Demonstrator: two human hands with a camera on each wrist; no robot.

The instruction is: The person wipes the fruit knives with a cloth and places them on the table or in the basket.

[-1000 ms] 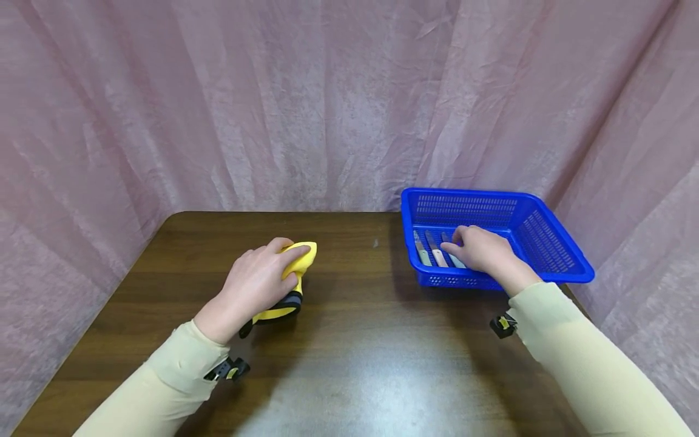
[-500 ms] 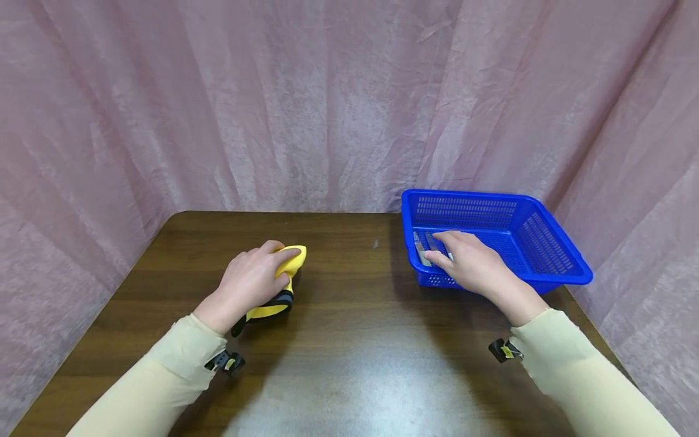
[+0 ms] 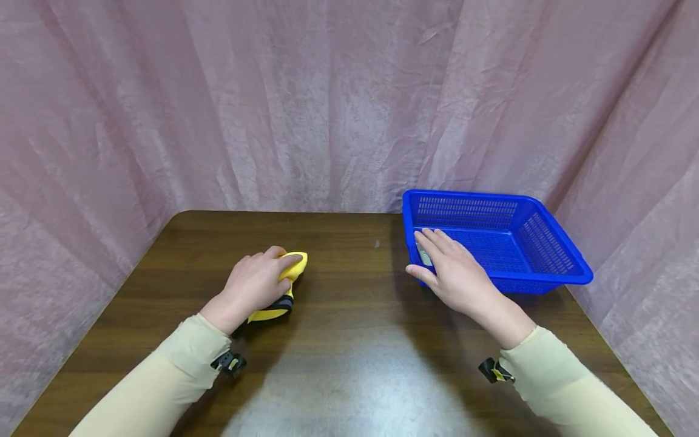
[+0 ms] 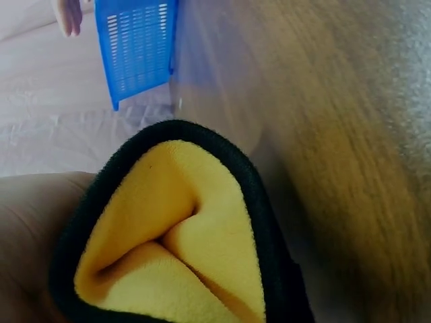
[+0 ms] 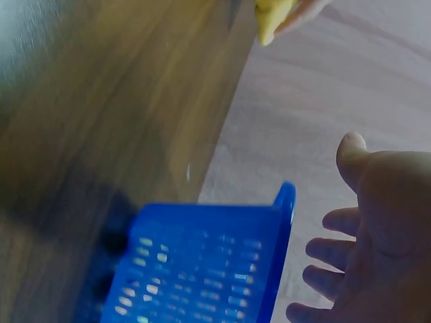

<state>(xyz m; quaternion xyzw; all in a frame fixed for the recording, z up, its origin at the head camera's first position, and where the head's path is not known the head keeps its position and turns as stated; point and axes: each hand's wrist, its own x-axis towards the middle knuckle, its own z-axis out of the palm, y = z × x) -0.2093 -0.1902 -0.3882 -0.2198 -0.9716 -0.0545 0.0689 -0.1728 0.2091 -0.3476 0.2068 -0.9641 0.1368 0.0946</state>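
Observation:
My left hand [image 3: 252, 282] grips a bunched yellow cloth [image 3: 295, 266] with black edging and a grey side, over the left half of the table. In the left wrist view the cloth's soft yellow folds [image 4: 151, 208] face the camera inside the black border. My right hand [image 3: 457, 273] spreads its fingers over the near left corner of the blue plastic basket [image 3: 469, 195], holding nothing. The right wrist view has that hand's fingers [image 5: 330, 253] apart, above the basket's rim. Part of a knife with a pale green handle [image 3: 424, 255] shows beside my fingers; the hand covers the space around it.
The brown wooden table [image 3: 349, 340] carries the basket at its back right corner. Behind and beside it hang pink curtains [image 3: 327, 109]. A tiny pale mark [image 3: 377, 244] lies on the wood left of the basket. Black wrist cameras [image 3: 229, 363] hang below both sleeves.
My right hand has risen off the knives and shifted left and nearer, its fingers straightening and spreading. The knives are now mostly covered. My left hand has moved slightly left with the cloth.

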